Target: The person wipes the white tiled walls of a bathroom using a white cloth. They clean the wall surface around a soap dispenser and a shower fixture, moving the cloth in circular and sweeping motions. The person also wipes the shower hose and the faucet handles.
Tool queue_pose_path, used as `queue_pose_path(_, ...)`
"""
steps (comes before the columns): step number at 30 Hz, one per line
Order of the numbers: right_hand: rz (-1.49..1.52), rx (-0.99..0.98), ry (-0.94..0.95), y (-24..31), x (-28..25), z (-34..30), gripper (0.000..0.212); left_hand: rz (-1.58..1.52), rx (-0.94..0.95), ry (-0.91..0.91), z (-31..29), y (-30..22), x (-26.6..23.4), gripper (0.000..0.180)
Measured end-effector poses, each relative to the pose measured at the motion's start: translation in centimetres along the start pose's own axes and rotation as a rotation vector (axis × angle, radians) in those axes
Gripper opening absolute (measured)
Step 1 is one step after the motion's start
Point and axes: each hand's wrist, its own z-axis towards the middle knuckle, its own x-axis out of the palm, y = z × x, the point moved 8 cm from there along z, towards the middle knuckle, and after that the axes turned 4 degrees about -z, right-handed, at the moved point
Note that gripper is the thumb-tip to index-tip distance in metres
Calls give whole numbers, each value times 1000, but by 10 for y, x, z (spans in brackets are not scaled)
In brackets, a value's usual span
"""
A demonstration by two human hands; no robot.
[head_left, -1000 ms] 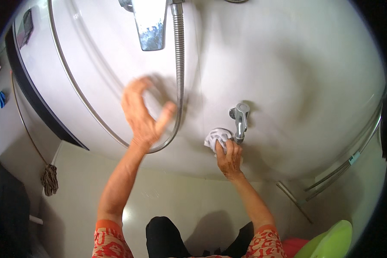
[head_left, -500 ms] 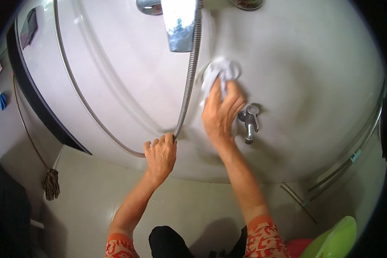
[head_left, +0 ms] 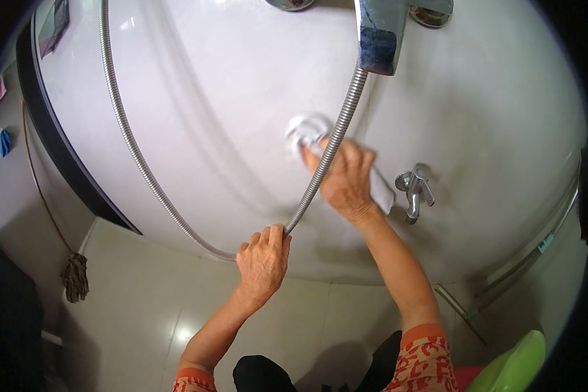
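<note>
My left hand [head_left: 262, 263] is closed around a ribbed metal shower hose [head_left: 125, 134] low in front of the wall. On both sides of the fist the hose rises, its right length reaching a chrome mixer body [head_left: 380, 40] at the top. Behind that length, my right hand [head_left: 347, 179] presses a white cloth [head_left: 310, 127] against the pale wall [head_left: 242, 85]. The cloth is blurred, and one end hangs out below the palm. To the right of this hand, a small chrome tap [head_left: 414, 189] sticks out of the wall.
Round chrome fittings flank the mixer. A mop [head_left: 76, 277] leans at the left near a dark curved edge [head_left: 65, 150]. At lower right stand a lime-green plastic basin [head_left: 513, 369] and a metal-tube rack [head_left: 460, 310]. Pale tiles [head_left: 242, 340] cover the floor.
The cloth has moved left across the wall to behind the hose. My left hand pulls the hose slightly lower and to the right. The whole view has shifted left.
</note>
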Motion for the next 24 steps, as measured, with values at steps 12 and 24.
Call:
queue_pose_path(12, -71, 254, -276, -62, -19, 71, 32, -46, 18, -14, -7, 2, -11, 18)
queue_pose_path(24, -23, 76, -295, -19, -2, 89, 38, -128, 49, -38, -15, -2, -18, 17)
